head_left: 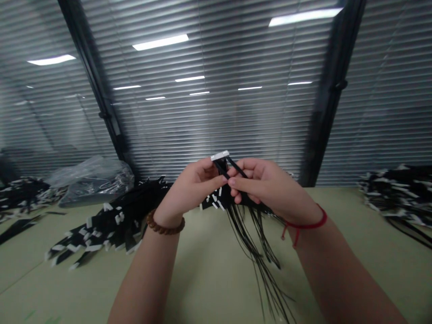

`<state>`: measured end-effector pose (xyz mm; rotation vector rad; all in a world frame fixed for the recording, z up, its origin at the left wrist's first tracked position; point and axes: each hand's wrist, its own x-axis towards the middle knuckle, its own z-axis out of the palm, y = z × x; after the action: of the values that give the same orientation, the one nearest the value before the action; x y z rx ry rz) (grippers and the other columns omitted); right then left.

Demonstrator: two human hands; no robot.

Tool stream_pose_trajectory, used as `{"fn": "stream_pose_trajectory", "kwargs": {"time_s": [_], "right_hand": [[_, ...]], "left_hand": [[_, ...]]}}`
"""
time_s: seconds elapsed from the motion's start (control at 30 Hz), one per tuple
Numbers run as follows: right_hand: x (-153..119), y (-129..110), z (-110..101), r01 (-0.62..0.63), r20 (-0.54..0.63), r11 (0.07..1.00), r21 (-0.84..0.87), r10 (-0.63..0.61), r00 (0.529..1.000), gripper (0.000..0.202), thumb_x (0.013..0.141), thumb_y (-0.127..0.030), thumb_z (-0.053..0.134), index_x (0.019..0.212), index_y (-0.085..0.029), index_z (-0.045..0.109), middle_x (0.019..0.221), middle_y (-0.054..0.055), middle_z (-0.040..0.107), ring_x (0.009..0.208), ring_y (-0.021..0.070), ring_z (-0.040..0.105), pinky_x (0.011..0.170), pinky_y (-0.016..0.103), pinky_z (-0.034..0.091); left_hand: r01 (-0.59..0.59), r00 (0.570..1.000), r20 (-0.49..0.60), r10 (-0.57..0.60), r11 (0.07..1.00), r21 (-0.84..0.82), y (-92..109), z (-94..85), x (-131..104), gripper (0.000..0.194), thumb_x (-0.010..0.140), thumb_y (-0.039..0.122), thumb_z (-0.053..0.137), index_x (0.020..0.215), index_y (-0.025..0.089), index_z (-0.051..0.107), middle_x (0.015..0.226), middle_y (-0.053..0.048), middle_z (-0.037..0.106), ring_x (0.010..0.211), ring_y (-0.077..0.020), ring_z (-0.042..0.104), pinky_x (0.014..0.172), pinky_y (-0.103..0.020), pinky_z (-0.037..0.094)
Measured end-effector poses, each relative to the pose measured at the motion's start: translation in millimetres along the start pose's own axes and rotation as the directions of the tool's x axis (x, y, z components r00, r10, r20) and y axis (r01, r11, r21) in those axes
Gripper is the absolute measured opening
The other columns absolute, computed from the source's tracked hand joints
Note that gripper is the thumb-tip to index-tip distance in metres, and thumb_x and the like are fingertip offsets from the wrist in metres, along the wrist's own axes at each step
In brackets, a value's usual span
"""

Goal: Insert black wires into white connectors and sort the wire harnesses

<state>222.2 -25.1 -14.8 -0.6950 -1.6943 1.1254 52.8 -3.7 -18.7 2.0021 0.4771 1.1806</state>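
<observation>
Both hands are raised close together above the green table, around a white connector (220, 155) with black wires. My left hand (199, 182) pinches the black wires just below the connector, thumb on top. On the right, my right hand (258, 180) has thumb and fingers closed on the black wires beside the left thumb. Loose wire ends (249, 247) hang down below the hands toward the table. A beaded bracelet is on the left wrist, a red cord on the right one. The fingertips partly hide the wires between them.
On the green table (202, 279), black cables with white connectors (101, 227) lie in a heap at left, with a clear plastic bag (97, 180) behind. More cables (401, 193) are piled at right. Window blinds rise behind the table.
</observation>
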Motion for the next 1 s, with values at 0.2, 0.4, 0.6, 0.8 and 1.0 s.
{"fn": "stream_pose_trajectory", "kwargs": {"time_s": [0.2, 0.4, 0.6, 0.8, 1.0], "right_hand": [[-3.2, -1.4, -4.9, 0.001, 0.058, 1.0, -0.028, 0.001, 0.998, 0.017, 0.08, -0.025, 0.06, 0.07, -0.014, 0.053, 0.05, -0.006, 0.053, 0.037, 0.0018, 0.044, 0.033, 0.012, 0.024], [-2.8, 0.5, -5.5, -0.002, 0.067, 1.0, -0.03, 0.004, 0.998, 0.022, 0.083, -0.031, 0.058, 0.069, -0.014, 0.053, 0.054, -0.003, 0.056, 0.039, 0.0025, 0.044, 0.034, 0.013, 0.023], [-2.7, 2.1, -4.7, 0.013, 0.083, 0.999, -0.031, -0.01, 0.996, 0.022, 0.084, -0.032, 0.059, 0.072, -0.014, 0.054, 0.056, -0.004, 0.054, 0.041, 0.0026, 0.046, 0.035, 0.013, 0.024], [0.2, 5.2, -4.5, 0.015, 0.1, 0.997, -0.07, -0.008, 0.995, 0.025, 0.087, -0.034, 0.056, 0.073, -0.014, 0.053, 0.059, -0.003, 0.054, 0.043, 0.0023, 0.045, 0.037, 0.014, 0.025], [3.2, 14.4, -35.7, 0.005, 0.298, 0.898, -0.441, 0.142, 0.944, 0.023, 0.074, -0.026, 0.067, 0.093, -0.015, 0.057, 0.072, -0.002, 0.058, 0.061, 0.0083, 0.052, 0.054, 0.019, 0.039]], "left_hand": [[-0.021, 0.994, -0.105, 0.015, 0.998, -0.06, -3.2, 2.3, 0.0, 0.011, 0.084, 0.019, 0.062, 0.094, 0.015, 0.064, 0.087, -0.004, 0.069, 0.079, -0.015, 0.063, 0.073, -0.025, 0.048], [-0.032, 0.997, -0.074, 0.026, 0.996, -0.078, -1.1, 1.4, 1.0, 0.013, 0.081, 0.018, 0.065, 0.094, 0.014, 0.063, 0.092, -0.005, 0.068, 0.086, -0.0162, 0.062, 0.078, -0.026, 0.049], [-0.053, 0.988, -0.149, 0.043, 0.997, -0.064, -2.7, 4.3, 1.5, 0.008, 0.077, 0.009, 0.061, 0.08, 0.016, 0.06, 0.08, 0.0, 0.065, 0.075, -0.0124, 0.06, 0.074, -0.024, 0.048], [0.027, 0.971, -0.234, -0.042, 0.997, -0.067, 0.6, 9.6, 1.2, 0.006, 0.078, 0.014, 0.054, 0.081, 0.017, 0.058, 0.064, 0.003, 0.054, 0.051, -0.0086, 0.046, 0.048, -0.02, 0.036], [0.053, 0.838, -0.527, 0.145, 0.938, 0.342, 0.6, -30.9, -3.3, 0.02, 0.088, 0.037, 0.047, 0.087, 0.02, 0.058, 0.063, 0.004, 0.049, 0.055, -0.0111, 0.042, 0.049, -0.025, 0.027]]}}
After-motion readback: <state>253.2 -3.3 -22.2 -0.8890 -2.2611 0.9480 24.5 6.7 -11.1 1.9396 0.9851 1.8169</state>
